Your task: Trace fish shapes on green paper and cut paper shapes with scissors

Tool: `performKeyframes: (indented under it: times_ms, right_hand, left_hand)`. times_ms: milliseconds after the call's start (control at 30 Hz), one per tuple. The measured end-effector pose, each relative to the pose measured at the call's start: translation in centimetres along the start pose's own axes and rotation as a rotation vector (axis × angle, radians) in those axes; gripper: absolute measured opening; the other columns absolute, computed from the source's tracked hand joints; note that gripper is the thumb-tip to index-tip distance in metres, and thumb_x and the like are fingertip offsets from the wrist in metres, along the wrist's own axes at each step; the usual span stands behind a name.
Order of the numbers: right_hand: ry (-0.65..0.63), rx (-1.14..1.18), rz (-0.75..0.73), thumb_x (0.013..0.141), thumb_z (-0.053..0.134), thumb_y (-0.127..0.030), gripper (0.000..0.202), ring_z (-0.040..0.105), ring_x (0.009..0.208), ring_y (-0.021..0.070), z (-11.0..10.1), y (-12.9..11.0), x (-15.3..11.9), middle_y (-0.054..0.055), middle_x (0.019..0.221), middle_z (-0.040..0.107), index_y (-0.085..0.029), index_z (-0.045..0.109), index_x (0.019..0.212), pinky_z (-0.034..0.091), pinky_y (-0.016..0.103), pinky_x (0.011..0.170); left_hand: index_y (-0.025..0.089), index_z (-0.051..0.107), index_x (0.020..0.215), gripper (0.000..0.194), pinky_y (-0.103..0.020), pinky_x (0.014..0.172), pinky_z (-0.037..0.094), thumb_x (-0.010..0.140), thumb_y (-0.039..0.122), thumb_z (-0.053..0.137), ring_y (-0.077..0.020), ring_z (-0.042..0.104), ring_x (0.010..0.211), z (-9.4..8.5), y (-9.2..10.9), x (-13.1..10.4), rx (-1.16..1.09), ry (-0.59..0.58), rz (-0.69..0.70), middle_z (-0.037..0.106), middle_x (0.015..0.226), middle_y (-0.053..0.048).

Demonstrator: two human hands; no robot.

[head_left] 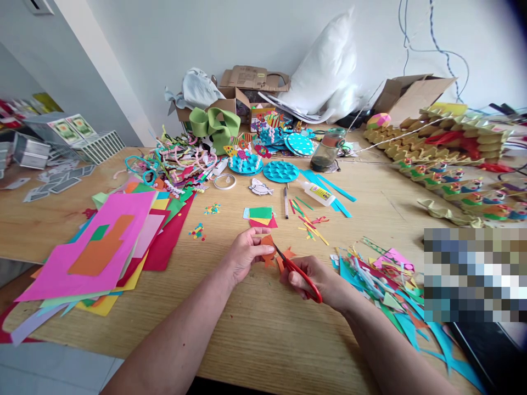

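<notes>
Near the middle of the wooden table, my left hand (248,252) pinches a small piece of orange paper (267,245). My right hand (308,281) grips red-handled scissors (302,277), whose blades point up and left and meet the orange paper. Orange scraps (287,255) lie just under and beside the blades. Beyond my left hand sit small green, yellow and red paper pieces (261,213). A white fish cutout (261,187) lies farther back, with a pen (286,203) to its right.
Coloured sheets (101,247) are stacked at left. Paper scraps (387,274) spread at right. A glue bottle (319,193), blue scalloped discs (280,171), a glass jar (328,151) and pipe cleaners (177,159) stand or lie farther back. Egg cartons (461,137) fill the right rear.
</notes>
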State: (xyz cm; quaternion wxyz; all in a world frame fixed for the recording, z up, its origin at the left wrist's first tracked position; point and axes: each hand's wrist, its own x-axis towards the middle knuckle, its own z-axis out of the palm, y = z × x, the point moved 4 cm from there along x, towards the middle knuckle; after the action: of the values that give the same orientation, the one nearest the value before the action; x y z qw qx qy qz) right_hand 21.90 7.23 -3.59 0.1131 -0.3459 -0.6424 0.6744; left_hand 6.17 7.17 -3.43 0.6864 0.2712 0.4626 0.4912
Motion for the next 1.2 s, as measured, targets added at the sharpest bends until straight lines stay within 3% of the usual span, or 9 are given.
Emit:
performKeyframes:
  times_ms: [1200]
  right_hand:
    - [-0.013, -0.011, -0.023, 0.071, 0.058, -0.072, 0.058, 0.039, 0.045, 0.0077, -0.04, 0.11, -0.09, -0.003, 0.053, 0.046, -0.014, 0.053, 0.071, 0.026, 0.021, 0.041]
  left_hand:
    - [0.012, 0.053, 0.105, 0.055, -0.026, 0.058, 0.048, 0.055, 0.013, 0.075, -0.0125, 0.061, 0.055, 0.18, 0.02, -0.04, 0.006, -0.016, 0.010, 0.068, 0.072, -0.002]
